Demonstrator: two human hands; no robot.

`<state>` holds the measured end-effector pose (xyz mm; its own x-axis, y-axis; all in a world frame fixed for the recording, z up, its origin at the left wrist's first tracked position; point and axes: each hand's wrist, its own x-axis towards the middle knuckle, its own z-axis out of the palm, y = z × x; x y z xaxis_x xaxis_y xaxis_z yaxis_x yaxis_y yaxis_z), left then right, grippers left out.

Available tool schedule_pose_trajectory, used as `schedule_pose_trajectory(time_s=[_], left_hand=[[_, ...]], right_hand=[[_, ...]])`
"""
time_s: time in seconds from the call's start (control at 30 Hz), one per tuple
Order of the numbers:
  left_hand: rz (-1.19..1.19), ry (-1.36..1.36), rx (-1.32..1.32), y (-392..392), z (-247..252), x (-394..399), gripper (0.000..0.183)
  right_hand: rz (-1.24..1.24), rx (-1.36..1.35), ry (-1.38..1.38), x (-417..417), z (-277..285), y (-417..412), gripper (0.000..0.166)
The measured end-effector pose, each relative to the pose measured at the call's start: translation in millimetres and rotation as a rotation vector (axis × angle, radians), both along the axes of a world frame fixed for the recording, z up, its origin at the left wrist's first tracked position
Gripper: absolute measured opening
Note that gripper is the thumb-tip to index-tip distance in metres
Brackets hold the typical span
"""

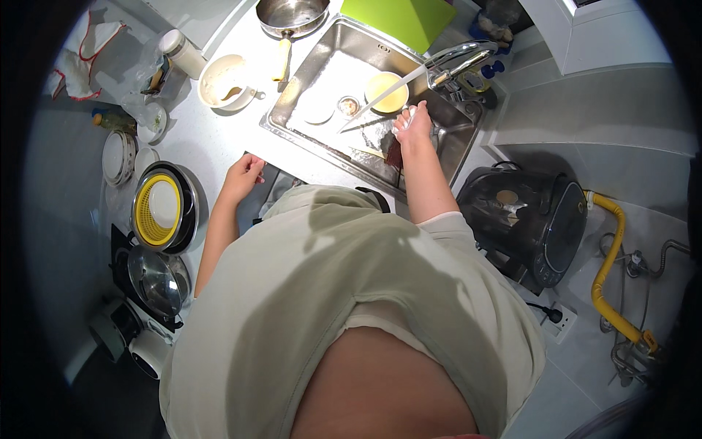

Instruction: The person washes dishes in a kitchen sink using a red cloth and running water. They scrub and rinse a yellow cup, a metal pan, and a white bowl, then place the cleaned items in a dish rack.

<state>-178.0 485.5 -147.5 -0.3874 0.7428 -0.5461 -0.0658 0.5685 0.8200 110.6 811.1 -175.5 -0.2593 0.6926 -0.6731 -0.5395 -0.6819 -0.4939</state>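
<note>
My right hand [412, 122] is clenched around a white wad [405, 119], perhaps a cloth, over the right side of the stainless steel sink [343, 155]. Beside it in the basin sits a pale yellow bowl [387, 90]. Water runs from the chrome faucet [460, 55] in a slanting stream [378, 100] that passes over the bowl and lands near the drain [348, 106]. Below my right hand lies a dark reddish-brown item [394, 155], partly covered by my forearm. My left hand [244, 174] hovers by the counter's front edge, fingers loosely curled, nothing visible in it.
A steel pan [290, 19] and a cream-coloured pot [225, 85] stand left of the sink; a green cutting board [397, 22] is behind it. Nested bowls with a yellow colander [143, 211] and a glass lid [159, 280] line the left. A black appliance [515, 219] stands right.
</note>
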Motion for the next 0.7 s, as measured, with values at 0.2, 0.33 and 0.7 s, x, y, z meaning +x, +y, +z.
schedule_pose_trajectory(time_s=[0.2, 0.33, 0.7], left_hand=[[0.019, -0.021, -0.007, -7.9, 3.2, 1.2, 0.016], [0.056, -0.008, -0.029, -15.7, 0.3, 1.2, 0.015], [0.144, 0.007, -0.031, -33.6, 11.6, 7.3, 0.015]], right_hand=[[-0.226, -0.043, -0.114, 26.3, -48.3, 23.9, 0.032], [-0.059, 0.017, -0.259, 37.0, -49.3, 18.3, 0.030], [0.555, 0.352, -1.716, 91.9, -114.8, 74.6, 0.069]])
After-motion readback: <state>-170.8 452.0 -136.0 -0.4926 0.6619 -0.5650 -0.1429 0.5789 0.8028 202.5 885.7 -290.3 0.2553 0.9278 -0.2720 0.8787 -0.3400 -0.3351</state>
